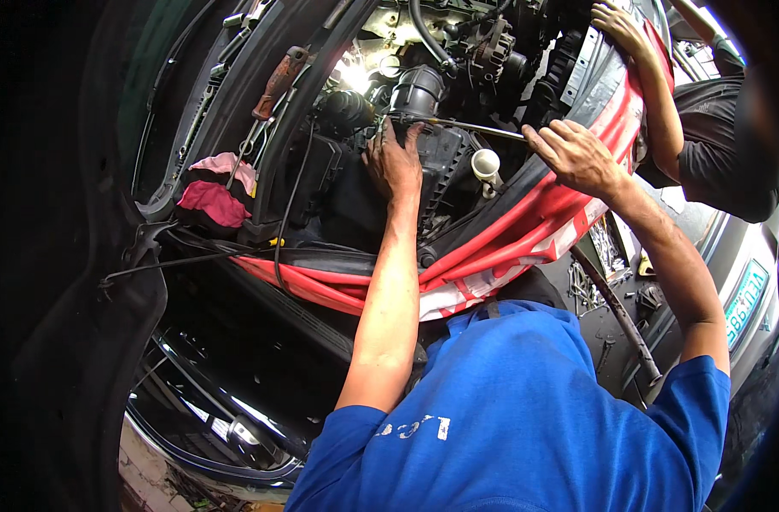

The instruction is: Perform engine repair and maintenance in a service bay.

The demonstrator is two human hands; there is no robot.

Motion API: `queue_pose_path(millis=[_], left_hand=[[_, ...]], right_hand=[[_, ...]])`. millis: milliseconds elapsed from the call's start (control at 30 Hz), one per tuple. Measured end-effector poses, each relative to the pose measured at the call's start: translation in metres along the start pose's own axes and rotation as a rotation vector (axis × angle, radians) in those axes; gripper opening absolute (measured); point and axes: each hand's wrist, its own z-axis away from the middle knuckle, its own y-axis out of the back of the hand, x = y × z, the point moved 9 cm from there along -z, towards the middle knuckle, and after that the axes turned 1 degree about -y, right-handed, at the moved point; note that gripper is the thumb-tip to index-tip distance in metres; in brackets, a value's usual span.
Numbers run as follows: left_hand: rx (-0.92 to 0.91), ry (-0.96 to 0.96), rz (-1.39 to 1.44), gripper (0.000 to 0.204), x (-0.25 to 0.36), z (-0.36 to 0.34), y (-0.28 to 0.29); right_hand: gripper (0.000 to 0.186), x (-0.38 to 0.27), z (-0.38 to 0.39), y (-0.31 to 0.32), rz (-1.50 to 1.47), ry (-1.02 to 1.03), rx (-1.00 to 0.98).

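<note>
Head view: nearest, a blue shirt (526, 401); past it, a red cover (511, 220) drapes the edge of the engine bay (351, 183). Right hand (577, 158): fingers curled round one end of a long thin metal tool (483, 130). Left hand (395, 164): thumb parted from fingers at the base of a black duct (417, 91), near the tool's other end; whether they pinch anything, cannot tell. Farther off, upper right, a co-worker's hand (622, 27) lies at the bay's edge

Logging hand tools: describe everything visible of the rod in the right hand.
The rod is slim, straight and shiny, apparently metal. The right hand grips it, hiding any handle. Its visible length runs leftward, close to the left hand and the black duct. Whether its tip touches anything is unclear.
</note>
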Motion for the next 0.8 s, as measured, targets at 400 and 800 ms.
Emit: queue_pose_path(millis=[400,800], left_hand=[[0.052,-0.035,0.003,0.081,0.003,0.0,-0.001],[0.045,-0.046,-0.003,0.079,0.008,0.001,0.002]], right_hand=[[0.034,0.045,0.031,-0.081,-1.755,-1.226,-0.256],[0.022,0.024,-0.001,-0.003,-0.375,-0.267,-0.043]])
